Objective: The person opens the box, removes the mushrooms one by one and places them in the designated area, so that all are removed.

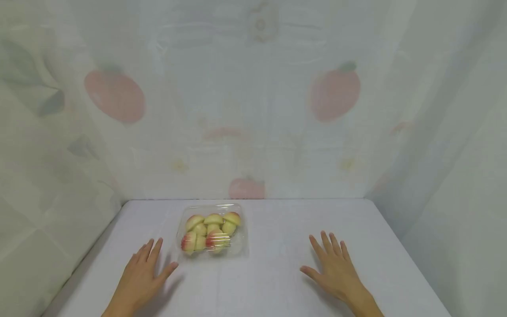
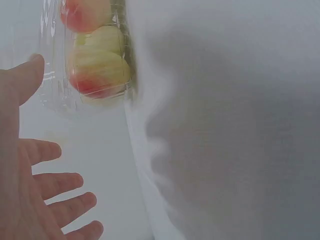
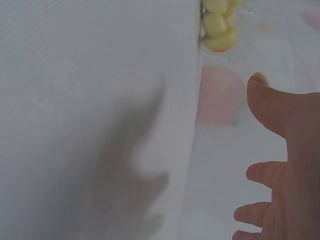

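A clear plastic clamshell box [image 1: 238,248] stands left of the middle on the white table. Inside it lie several mushroom-shaped pieces [image 1: 214,220], pale yellow-green with red patches; their exact kind is unclear. My left hand [image 1: 140,277] is spread just above the table, left of and nearer than the box, not touching it. On the right, well away from the box, my right hand [image 1: 336,270] hovers with fingers apart and holds nothing. The left wrist view has the box's side [image 2: 60,75] beyond the thumb. Part of the pieces [image 3: 217,27] appears at the top of the right wrist view.
The white table [image 1: 269,281] has rounded back corners. A pale curtain with faded red fruit prints [image 1: 115,94] hangs behind it, and more light cloth [image 1: 467,211] encloses the left and right sides. Both hands cast shadows on the tabletop.
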### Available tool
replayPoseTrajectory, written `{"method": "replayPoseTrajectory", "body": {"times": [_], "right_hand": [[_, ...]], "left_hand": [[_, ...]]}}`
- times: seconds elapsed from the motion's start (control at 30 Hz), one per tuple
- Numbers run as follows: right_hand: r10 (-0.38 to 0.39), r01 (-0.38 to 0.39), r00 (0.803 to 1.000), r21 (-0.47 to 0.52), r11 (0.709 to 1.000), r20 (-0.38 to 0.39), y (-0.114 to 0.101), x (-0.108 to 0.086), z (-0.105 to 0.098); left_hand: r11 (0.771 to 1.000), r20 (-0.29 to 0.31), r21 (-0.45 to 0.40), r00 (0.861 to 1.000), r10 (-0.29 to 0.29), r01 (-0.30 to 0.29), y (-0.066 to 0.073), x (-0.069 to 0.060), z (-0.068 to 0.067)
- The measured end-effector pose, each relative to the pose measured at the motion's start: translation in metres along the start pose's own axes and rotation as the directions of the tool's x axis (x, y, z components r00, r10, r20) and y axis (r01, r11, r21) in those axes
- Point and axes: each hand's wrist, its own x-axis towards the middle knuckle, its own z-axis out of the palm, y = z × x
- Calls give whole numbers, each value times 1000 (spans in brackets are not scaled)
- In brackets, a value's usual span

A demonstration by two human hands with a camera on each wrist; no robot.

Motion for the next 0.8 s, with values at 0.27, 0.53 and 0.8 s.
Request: {"method": "replayPoseTrajectory", "body": {"times": [0.27, 0.53, 0.8], "right_hand": [[-20, 20, 1000, 38, 999, 3, -11, 7, 4], [-37, 35, 999, 73, 997, 22, -22, 13, 7], [-37, 30, 997, 115, 993, 62, -33, 17, 11]], "left_hand": [[998, -79, -54, 997, 17, -21, 2, 1, 0], [996, -88, -86, 996, 9, -16, 3, 2, -1], [990, -42, -135, 998, -36, 30, 7, 2, -2]]}}
